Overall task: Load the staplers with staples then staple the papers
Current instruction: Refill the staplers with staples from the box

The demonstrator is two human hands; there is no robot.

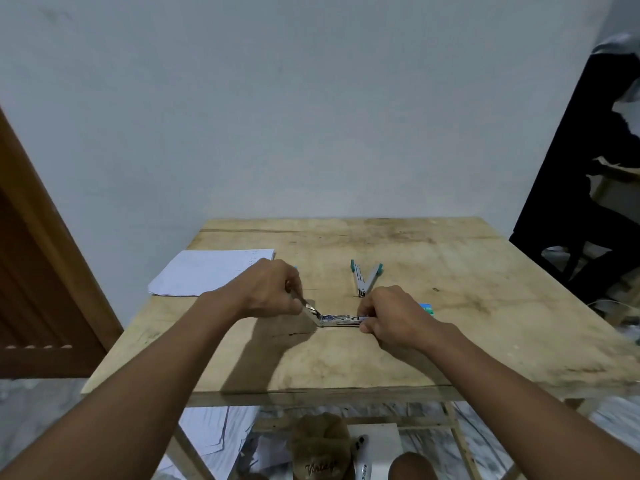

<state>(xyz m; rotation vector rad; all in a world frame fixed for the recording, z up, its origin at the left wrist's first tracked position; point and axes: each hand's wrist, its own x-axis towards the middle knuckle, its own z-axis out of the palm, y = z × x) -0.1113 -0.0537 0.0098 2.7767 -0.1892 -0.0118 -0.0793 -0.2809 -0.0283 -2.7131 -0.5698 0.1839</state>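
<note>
An opened metal stapler (pixel 337 319) lies on the wooden table (pixel 346 358) between my hands. My left hand (pixel 273 289) grips its raised top arm at the left end. My right hand (pixel 391 315) pinches the flat magazine end at the right. A second stapler (pixel 365 278) with teal tips lies spread open in a V just behind my right hand. A stack of white papers (pixel 207 271) rests at the table's left edge, behind my left hand. A small teal and blue staple box (pixel 427 308) peeks out to the right of my right hand.
The table's near edge (pixel 311 391) runs below my forearms. Under the table lie loose papers (pixel 214 431), a brown cap (pixel 320 445) and a white box (pixel 377 441). A brown door (pixel 41 271) stands at left, dark furniture (pixel 588 185) at right.
</note>
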